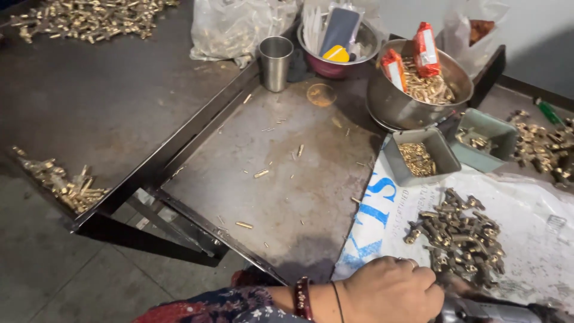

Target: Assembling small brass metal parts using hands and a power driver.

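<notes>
One hand in view, brass heap just beyond it

One hand shows at the near edge: we take it for the left hand [391,291], since its forearm comes in from the left in a floral sleeve with a dark red bangle. Its fingers are curled closed, and it rests on or grips a grey metal tool body [493,311] that lies with its long axis running left to right along the bottom of the frame. We cannot tell whether the fingers wrap the tool fully. The right hand is out of view.

Just beyond and to the right of the knuckles lies a heap of dull brass fittings [460,236] on a white woven sack [526,209]; the heap stretches from far left to near right, its near end close to the hand and the tool.

Further off: a small grey square tray of brass pins [418,158], a steel bowl [418,84] holding brass parts and red packets, a steel cup [275,63], and scattered pins on the bare grey metal tabletop [281,179].
</notes>
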